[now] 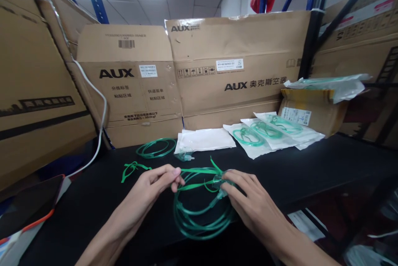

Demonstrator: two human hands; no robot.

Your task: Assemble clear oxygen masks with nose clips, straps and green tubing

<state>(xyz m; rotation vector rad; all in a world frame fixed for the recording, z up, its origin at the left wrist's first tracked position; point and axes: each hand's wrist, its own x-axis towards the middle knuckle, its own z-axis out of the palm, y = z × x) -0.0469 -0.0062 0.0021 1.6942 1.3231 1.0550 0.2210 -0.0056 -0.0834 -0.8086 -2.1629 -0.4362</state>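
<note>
We pinch the green tubing coil [199, 220] with both hands. It lies on the black table [311, 166], in front of the flat white pouch [208, 139] and nearer to us. Our left hand [155, 183] has thumb and fingertips closed on a green strand at the coil's upper left. Our right hand [248, 199] grips the clear fitting at its upper right. The hands sit apart, the coil between them. Left of the pouch lies a second coil [155, 147], with a loose green strap [133, 168] nearer us. Right of the pouch, three sealed packs [267, 131] overlap.
</note>
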